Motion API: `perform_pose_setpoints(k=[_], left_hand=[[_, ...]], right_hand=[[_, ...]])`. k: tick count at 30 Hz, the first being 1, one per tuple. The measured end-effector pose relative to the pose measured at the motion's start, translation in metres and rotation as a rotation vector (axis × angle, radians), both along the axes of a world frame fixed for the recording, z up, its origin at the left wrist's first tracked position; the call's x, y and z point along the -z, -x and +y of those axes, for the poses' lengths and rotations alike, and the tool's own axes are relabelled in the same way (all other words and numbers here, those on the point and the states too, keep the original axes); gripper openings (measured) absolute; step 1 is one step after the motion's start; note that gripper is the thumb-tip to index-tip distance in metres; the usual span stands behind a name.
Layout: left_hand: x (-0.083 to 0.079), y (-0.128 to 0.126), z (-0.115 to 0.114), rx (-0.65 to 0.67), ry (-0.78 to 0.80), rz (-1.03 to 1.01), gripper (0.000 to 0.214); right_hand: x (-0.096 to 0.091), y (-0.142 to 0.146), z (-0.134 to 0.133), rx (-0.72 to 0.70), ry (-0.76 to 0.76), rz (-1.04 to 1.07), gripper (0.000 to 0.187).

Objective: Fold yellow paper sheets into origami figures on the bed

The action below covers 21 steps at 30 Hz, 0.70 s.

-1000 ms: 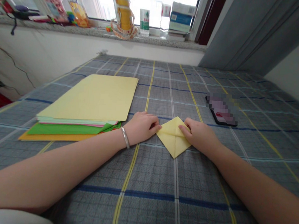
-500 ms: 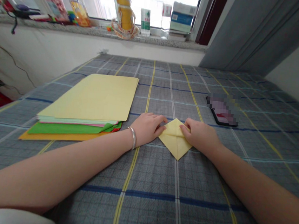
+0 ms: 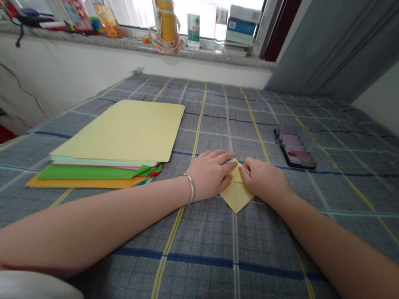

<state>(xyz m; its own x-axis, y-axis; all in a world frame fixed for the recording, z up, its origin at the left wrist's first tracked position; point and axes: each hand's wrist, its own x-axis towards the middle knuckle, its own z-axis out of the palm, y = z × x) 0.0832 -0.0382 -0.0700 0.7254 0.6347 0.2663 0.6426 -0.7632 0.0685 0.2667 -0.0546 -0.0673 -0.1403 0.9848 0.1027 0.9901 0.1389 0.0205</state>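
Paper diamond (image 3: 237, 196), pale yellow, creased, right of the stack (image 3: 127, 131)
Right hand (image 3: 266, 179) pinches one edge; left hand (image 3: 208, 175) covers the opposite side, its grip unclear.

passable: cloth (image 3: 214, 118) beyond and before folded paper (image 3: 237, 199) | obstacles: paper stack (image 3: 130, 133), left; phone (image 3: 296, 152), far right

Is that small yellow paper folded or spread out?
Folded: a layered edge crosses the small yellow paper, which narrows to a point at its near end. Parts are covered, so I cannot count the folds.
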Motion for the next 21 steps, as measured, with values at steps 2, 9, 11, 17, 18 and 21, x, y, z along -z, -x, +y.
perform_pose_setpoints(k=[2, 9, 11, 17, 18, 21], left_hand=[[0.002, -0.005, 0.001, 0.000, 0.053, 0.025, 0.041], [0.012, -0.011, 0.006, -0.001, 0.172, 0.139, 0.055], [0.013, -0.011, 0.006, -0.002, 0.169, 0.157, 0.055], [0.013, -0.012, 0.003, -0.038, 0.123, 0.155, 0.052], [0.013, -0.012, 0.003, -0.044, 0.121, 0.150, 0.052], [0.013, -0.012, 0.003, -0.049, 0.134, 0.147, 0.051]], right_hand=[[0.001, 0.000, 0.000, 0.002, -0.004, -0.006, 0.028], [-0.004, -0.013, 0.013, -0.042, 0.167, 0.238, 0.030], [-0.008, -0.024, 0.018, -0.056, 0.308, 0.330, 0.034], [-0.019, -0.052, 0.023, -0.017, 0.589, 0.362, 0.041], [-0.020, -0.054, 0.023, -0.022, 0.599, 0.351, 0.040], [-0.023, -0.058, 0.021, -0.021, 0.645, 0.344, 0.039]])
